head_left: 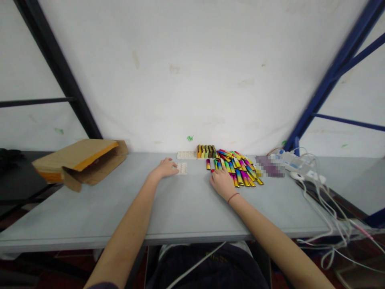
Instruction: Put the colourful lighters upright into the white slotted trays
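Observation:
My left hand [168,167] rests at the left edge of a small white tray with rows of round cells [183,168], its fingers bent against it. Over the left side of a loose pile of shiny rainbow-and-gold lighters [240,176] lies my right hand [223,182], fingers curled down among them. A red end peeks out by the thumb, and the fingertips are partly hidden. One lighter [208,164] stands apart, left of the pile. Behind, several gold-and-dark lighters [206,151] stand upright in close rows, next to a second white tray [187,155].
An opened brown cardboard box [87,158] lies on the left of the grey table [186,212]. On the right are a power strip [290,159], a white plug or adapter [297,176] and tangled white cables [327,204]. A blue metal post [319,92] rises behind them.

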`<state>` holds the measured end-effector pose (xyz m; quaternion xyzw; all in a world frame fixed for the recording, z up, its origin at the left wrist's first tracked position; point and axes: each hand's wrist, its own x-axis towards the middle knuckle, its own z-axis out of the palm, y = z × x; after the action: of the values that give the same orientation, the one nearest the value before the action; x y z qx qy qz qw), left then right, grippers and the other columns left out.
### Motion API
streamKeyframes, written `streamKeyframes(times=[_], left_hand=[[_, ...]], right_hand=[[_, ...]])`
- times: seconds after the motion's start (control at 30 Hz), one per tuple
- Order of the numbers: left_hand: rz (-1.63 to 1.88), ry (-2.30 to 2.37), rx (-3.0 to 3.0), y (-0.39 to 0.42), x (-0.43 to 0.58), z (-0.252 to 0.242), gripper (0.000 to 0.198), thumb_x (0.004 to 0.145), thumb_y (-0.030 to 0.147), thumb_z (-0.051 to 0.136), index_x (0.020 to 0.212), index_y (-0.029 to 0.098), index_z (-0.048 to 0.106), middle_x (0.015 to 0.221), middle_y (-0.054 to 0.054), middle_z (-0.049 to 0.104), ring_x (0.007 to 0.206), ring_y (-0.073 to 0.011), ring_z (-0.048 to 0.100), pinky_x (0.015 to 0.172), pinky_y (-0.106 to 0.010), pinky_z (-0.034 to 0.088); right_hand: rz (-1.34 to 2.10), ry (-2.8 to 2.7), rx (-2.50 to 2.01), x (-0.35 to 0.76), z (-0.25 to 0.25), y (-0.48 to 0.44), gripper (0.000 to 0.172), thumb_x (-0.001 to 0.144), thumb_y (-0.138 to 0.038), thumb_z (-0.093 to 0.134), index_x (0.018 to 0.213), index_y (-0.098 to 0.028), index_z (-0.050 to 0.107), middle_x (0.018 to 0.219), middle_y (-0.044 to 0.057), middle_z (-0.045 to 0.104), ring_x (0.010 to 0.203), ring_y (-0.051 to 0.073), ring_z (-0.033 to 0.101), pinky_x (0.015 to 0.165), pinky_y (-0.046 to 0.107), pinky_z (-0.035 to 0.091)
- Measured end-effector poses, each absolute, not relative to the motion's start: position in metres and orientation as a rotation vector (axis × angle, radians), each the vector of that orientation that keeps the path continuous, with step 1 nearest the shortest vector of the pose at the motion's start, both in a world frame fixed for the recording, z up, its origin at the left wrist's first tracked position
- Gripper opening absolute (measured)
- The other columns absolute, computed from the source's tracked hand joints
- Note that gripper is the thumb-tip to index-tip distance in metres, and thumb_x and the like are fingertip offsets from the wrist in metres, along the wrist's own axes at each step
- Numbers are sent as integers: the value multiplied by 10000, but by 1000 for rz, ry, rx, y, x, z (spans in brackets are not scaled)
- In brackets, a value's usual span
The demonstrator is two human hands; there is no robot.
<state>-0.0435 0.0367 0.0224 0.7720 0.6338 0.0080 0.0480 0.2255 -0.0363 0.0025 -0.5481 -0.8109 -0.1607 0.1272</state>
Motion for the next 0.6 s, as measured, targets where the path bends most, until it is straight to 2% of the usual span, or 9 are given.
streamKeyframes(times=[0.07,0.1,0.2,0.27,0.33,0.47,0.6], left_hand=[[56,1847,2362,35,-41,22,509,732,439,510,1146,166,626,1396,-108,408,1347,-319,258,1078,-362,245],[67,1797,2351,35,-41,21,535,717,450,514,1150,150,610,1386,-116,423,1335,-318,284,1069,-355,263],[106,1642,2281,35,-40,19,689,698,502,504,1260,104,486,1299,-134,518,1193,-278,482,994,-312,370],[143,1574,2259,35,-40,17,813,689,555,503,1340,83,386,1325,-146,503,1161,-260,514,984,-293,378],[139,1528,2276,37,-41,16,886,676,611,508,1373,85,354,1388,-152,442,1214,-259,470,1020,-283,333],[31,1495,2341,38,-48,18,980,618,719,537,1385,128,384,1455,-135,355,1313,-290,341,1075,-316,242],[-89,1643,2292,36,-61,22,1096,547,755,582,1437,175,314,1493,-129,274,1337,-330,282,1070,-371,251]], right_hand=[[-465,-2379,-1584,225,2,-37,256,858,-105,412,881,-109,667,855,127,659,828,230,568,1042,391,223],[-457,-2394,-1575,225,2,-37,255,849,-87,409,891,-114,659,862,124,656,840,231,568,1026,385,246],[-389,-2397,-1583,225,1,-38,233,820,-69,424,925,-125,625,915,129,644,895,243,560,910,349,347],[-338,-2374,-1616,225,1,-40,201,818,-98,444,940,-126,602,941,141,639,897,249,559,816,328,383],[-307,-2415,-1590,224,1,-42,173,842,-150,451,941,-127,591,921,141,641,872,250,566,780,329,390],[-253,-2557,-1414,224,0,-43,191,887,-196,428,952,-129,594,874,121,644,856,240,578,799,340,402],[-85,-2486,-1244,227,-6,-38,263,872,-142,454,1113,-99,550,983,141,616,963,225,557,866,327,418]])
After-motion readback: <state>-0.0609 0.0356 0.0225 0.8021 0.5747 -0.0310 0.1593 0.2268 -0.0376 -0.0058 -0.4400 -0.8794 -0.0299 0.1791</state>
